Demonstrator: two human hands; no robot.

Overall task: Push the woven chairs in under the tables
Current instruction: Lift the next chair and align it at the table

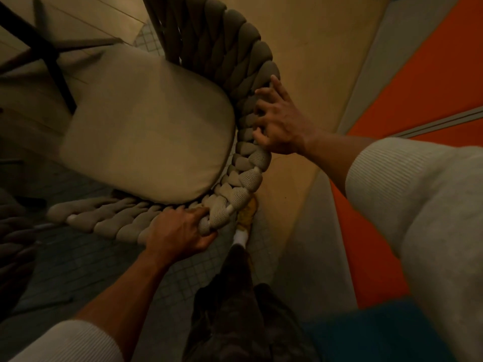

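Closest in, two pale ribbed sleeves [418, 205] frame the view, and dark trousers [235, 309] run down to a yellowish shoe [248, 212] with a white sock, planted on the small-square tiled floor [183, 278] just behind the chair.

Both hands are clamped on the woven chair [243, 194], set apart along its thick braided back rim. The left hand [177, 228] grips the rim at the lower curve, fingers curled over the top of the braid and thumb underneath. Further round, the right hand [279, 121] holds the rim on the right side, with bent fingers dug into the strands and the forefinger stretched up along the braid.

The chair stands partly on the tiles and partly on a tan strip of floor, its beige seat cushion [146, 131] facing away from the person, towards the upper left. Beyond the cushion's far edge, dark crossed table legs [49, 56] rise over pale planks; whether the seat is already beneath a tabletop cannot be told. At the left edge, dim braided strands [15, 246] show, blurred. On the right runs a bright orange panel [379, 257].
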